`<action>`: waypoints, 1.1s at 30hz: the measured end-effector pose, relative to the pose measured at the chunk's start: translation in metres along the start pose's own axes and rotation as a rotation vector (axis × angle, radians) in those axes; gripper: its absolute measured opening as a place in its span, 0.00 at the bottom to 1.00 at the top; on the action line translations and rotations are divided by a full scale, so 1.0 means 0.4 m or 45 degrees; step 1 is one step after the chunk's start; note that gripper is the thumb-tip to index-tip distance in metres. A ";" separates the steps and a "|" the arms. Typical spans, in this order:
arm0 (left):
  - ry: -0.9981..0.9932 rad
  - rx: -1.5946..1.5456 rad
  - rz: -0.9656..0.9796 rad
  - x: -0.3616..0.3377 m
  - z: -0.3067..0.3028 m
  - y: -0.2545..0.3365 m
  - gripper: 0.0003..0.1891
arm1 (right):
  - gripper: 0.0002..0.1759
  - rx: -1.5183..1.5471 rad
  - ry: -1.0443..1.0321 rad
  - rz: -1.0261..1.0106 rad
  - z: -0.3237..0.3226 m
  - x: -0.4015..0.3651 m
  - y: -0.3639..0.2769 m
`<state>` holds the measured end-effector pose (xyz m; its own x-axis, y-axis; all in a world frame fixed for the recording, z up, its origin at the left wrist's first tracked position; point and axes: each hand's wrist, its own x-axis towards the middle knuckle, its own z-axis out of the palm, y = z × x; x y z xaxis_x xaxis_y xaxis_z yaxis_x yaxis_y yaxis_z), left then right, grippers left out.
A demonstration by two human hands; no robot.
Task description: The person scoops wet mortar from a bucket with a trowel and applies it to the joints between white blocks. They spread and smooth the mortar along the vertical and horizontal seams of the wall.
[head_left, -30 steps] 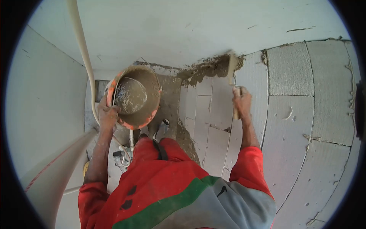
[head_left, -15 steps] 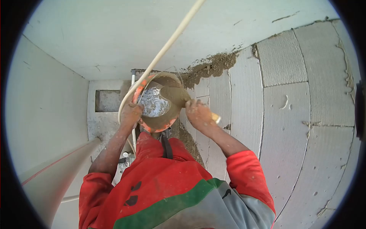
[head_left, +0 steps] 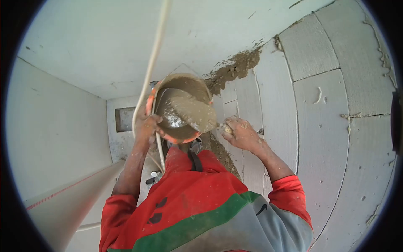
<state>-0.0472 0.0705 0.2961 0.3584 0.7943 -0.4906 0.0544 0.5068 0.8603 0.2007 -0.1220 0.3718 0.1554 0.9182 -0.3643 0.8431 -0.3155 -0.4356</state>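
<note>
Grips orange bucket point(head_left: 170, 138) by its rim in curled fingers of left hand point(head_left: 147, 127), likely for steadiness — wraps fingers of right hand point(head_left: 243, 134) round handle of trowel point(head_left: 195, 112), held over opening, perhaps against drips.

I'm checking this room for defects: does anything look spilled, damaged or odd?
Two things: the mortar along the wall corner ends in ragged edges, with stray flecks on the smooth wall; and a curved mark, perhaps a gouge, interrupts the face of the block wall.
</note>
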 end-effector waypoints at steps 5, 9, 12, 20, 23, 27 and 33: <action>0.060 -0.035 0.028 -0.058 -0.056 0.075 0.37 | 0.18 0.246 0.104 -0.222 -0.145 -0.026 -0.028; 0.218 0.037 0.092 -0.048 -0.119 0.044 0.36 | 0.19 1.057 -0.069 0.435 -0.280 0.007 0.071; 0.181 -0.019 0.103 -0.058 -0.130 0.051 0.37 | 0.16 0.138 0.604 0.613 -0.394 0.043 0.183; 0.179 0.030 0.056 -0.032 -0.101 0.033 0.35 | 0.19 -0.181 0.349 0.422 -0.395 -0.112 0.019; 0.085 0.031 0.071 -0.043 -0.050 0.057 0.37 | 0.16 -0.477 0.101 -0.097 -0.225 -0.049 0.011; -0.031 0.087 0.163 -0.023 0.022 0.032 0.37 | 0.18 -0.846 -0.002 -0.025 0.000 0.084 -0.042; -0.155 0.261 0.069 -0.043 0.084 0.052 0.35 | 0.18 -0.246 0.027 0.049 0.201 0.061 0.055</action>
<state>-0.0210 0.0564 0.3271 0.4748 0.7661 -0.4333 0.2154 0.3761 0.9012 0.1814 -0.1258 0.2872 0.1983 0.9119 -0.3594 0.9191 -0.3004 -0.2549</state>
